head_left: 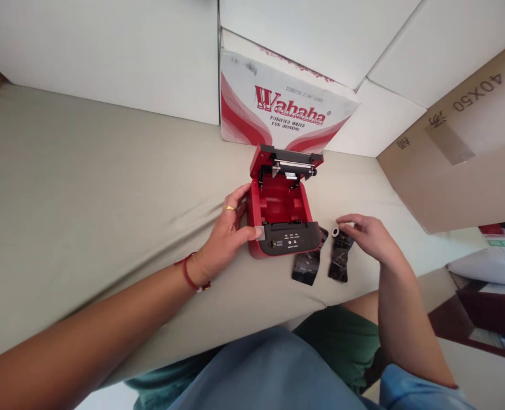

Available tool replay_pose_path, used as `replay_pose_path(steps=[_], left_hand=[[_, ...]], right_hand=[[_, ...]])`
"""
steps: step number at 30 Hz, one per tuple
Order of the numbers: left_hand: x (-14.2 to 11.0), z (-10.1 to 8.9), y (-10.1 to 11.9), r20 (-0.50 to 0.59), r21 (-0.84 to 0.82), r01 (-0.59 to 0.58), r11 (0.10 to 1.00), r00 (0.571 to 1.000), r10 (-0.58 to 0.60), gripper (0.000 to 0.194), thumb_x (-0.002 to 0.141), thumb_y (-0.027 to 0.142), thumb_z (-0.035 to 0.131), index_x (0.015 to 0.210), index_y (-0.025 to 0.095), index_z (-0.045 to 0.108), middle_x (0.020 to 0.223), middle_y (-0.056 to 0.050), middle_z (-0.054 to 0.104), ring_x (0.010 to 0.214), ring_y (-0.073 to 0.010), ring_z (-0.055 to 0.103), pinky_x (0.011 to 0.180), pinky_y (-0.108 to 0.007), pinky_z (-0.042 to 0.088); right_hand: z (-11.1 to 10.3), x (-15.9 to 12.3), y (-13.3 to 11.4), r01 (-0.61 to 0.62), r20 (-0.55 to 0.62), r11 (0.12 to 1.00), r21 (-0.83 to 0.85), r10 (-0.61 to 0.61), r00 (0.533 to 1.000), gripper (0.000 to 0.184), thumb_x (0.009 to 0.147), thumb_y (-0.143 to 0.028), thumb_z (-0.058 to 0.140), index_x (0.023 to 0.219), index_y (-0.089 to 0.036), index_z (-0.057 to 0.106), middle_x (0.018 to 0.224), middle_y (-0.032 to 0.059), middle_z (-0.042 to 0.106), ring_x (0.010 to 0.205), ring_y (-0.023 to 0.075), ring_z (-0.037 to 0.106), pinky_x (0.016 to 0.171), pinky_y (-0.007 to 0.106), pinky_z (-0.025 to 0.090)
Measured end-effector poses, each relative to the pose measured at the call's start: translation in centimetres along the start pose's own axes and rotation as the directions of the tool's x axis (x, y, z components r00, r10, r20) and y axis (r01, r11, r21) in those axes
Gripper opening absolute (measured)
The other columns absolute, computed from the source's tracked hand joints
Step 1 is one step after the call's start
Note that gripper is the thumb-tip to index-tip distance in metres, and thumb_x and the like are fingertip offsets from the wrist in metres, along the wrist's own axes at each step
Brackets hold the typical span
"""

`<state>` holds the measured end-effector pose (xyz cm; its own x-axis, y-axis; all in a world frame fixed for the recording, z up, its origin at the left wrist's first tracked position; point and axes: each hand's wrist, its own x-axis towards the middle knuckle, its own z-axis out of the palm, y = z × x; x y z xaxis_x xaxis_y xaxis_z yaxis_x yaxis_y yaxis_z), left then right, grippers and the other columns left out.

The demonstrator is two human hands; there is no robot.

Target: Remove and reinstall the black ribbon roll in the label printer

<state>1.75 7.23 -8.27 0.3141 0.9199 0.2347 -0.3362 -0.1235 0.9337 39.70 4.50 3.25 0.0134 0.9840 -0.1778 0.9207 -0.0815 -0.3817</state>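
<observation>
A red printer [256, 219] with a black control panel [290, 239] stands on the pale cloth, its lid [287, 162] raised and its red inner bay bare. My left hand [231, 228] grips the printer's left side, thumb on the front corner and fingers around the wall. To the right, my right hand [366, 232] pinches a small roll [336, 232] with a white core, its fingertips closed on the top. A black strip with pale vein-like lines [338, 262] hangs below the roll onto the cloth. Another black patterned strip [307, 266] lies by the printer's front right corner.
Behind the printer stands a white and red water carton [286, 108], with plain white boxes [107, 57] around it. A brown cardboard box [461, 136] leans in at the right. Shelves with packed items [492, 319] sit at the lower right.
</observation>
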Motion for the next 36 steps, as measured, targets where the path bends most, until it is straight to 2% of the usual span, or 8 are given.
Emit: replay_pose_path(steps=[7, 12, 17, 21, 24, 27, 30, 36], left_hand=[[0.1, 0.0, -0.4, -0.012, 0.040, -0.010, 0.999, 1.000, 0.011, 0.098, 0.093, 0.046, 0.086, 0.179, 0.039, 0.041, 0.193, -0.009, 0.043, 0.179, -0.0403, 0.045, 0.147, -0.065, 0.045], [0.2, 0.2, -0.2, -0.033, 0.028, 0.017, 0.999, 0.999, -0.016, 0.098, 0.088, 0.041, 0.086, 0.178, 0.039, 0.045, 0.190, -0.010, 0.044, 0.176, -0.0414, 0.047, 0.146, -0.068, 0.045], [0.1, 0.2, -0.2, -0.028, 0.041, 0.013, 0.999, 1.000, -0.012, 0.099, 0.088, 0.039, 0.085, 0.179, 0.039, 0.044, 0.189, -0.010, 0.044, 0.179, -0.0421, 0.041, 0.144, -0.068, 0.046], [0.1, 0.2, -0.1, -0.020, 0.023, 0.028, 0.999, 0.999, -0.027, 0.101, 0.088, 0.039, 0.085, 0.179, 0.038, 0.043, 0.189, -0.010, 0.043, 0.178, -0.0423, 0.041, 0.145, -0.069, 0.044], [0.2, 0.2, -0.1, -0.021, 0.005, 0.036, 0.999, 0.999, -0.035, 0.100, 0.088, 0.039, 0.085, 0.179, 0.039, 0.043, 0.189, -0.010, 0.042, 0.176, -0.0422, 0.043, 0.146, -0.069, 0.042], [0.2, 0.2, -0.1, -0.024, 0.023, 0.011, 1.000, 1.000, -0.010, 0.098, 0.088, 0.037, 0.085, 0.178, 0.040, 0.045, 0.186, -0.008, 0.046, 0.173, -0.0415, 0.047, 0.144, -0.069, 0.045], [0.3, 0.3, -0.2, -0.052, 0.080, -0.028, 0.996, 0.998, 0.032, 0.097, 0.086, 0.035, 0.085, 0.176, 0.041, 0.049, 0.184, -0.007, 0.049, 0.171, -0.0415, 0.048, 0.144, -0.068, 0.045], [0.5, 0.5, 0.0, -0.058, 0.086, -0.003, 0.996, 0.998, 0.008, 0.098, 0.085, 0.035, 0.085, 0.175, 0.038, 0.048, 0.181, -0.010, 0.049, 0.171, -0.0428, 0.046, 0.145, -0.071, 0.040]], right_hand=[[2.9, 0.5, -4.6, 0.237, 0.139, 0.964, 0.117, -0.252, 0.958, 0.026, 0.099, -0.031, 0.077, 0.119, -0.027, 0.093, 0.113, 0.0058, 0.089, 0.093, 0.0224, 0.082, 0.084, 0.034, 0.065], [2.8, -0.1, -5.4, 0.288, 0.236, 0.956, -0.055, -0.268, 0.934, 0.031, 0.098, -0.018, 0.075, 0.125, -0.025, 0.089, 0.124, 0.0090, 0.084, 0.099, 0.0239, 0.083, 0.089, 0.035, 0.064], [-4.6, -2.9, -6.1, 0.399, 0.343, 0.916, -0.045, -0.361, 0.867, 0.023, 0.105, -0.030, 0.078, 0.125, -0.031, 0.089, 0.120, 0.0080, 0.090, 0.104, 0.0287, 0.088, 0.091, 0.039, 0.071], [-11.6, -5.5, -9.1, 0.571, 0.337, 0.815, 0.102, -0.568, 0.751, 0.028, 0.112, -0.046, 0.082, 0.139, -0.044, 0.091, 0.121, 0.0092, 0.093, 0.102, 0.0266, 0.092, 0.083, 0.033, 0.073], [-11.4, -4.9, -12.3, 0.602, 0.349, 0.776, 0.188, -0.626, 0.698, 0.029, 0.115, -0.054, 0.078, 0.137, -0.042, 0.093, 0.118, 0.0100, 0.092, 0.102, 0.0263, 0.090, 0.086, 0.033, 0.073], [-6.9, -2.7, -15.4, 0.547, 0.183, 0.837, -0.008, -0.536, 0.824, 0.032, 0.113, -0.045, 0.077, 0.140, -0.035, 0.091, 0.113, 0.0082, 0.088, 0.088, 0.0237, 0.084, 0.080, 0.035, 0.069], [-2.2, -0.7, -18.4, 0.362, 0.112, 0.880, -0.308, -0.345, 0.932, 0.041, 0.108, -0.022, 0.072, 0.146, -0.030, 0.086, 0.120, 0.0083, 0.090, 0.098, 0.0269, 0.084, 0.085, 0.037, 0.062], [1.0, 1.9, -22.1, 0.183, 0.124, 0.792, -0.583, -0.136, 0.983, 0.042, 0.113, -0.023, 0.061, 0.151, -0.025, 0.078, 0.126, 0.0160, 0.092, 0.108, 0.0382, 0.086, 0.080, 0.041, 0.054]])
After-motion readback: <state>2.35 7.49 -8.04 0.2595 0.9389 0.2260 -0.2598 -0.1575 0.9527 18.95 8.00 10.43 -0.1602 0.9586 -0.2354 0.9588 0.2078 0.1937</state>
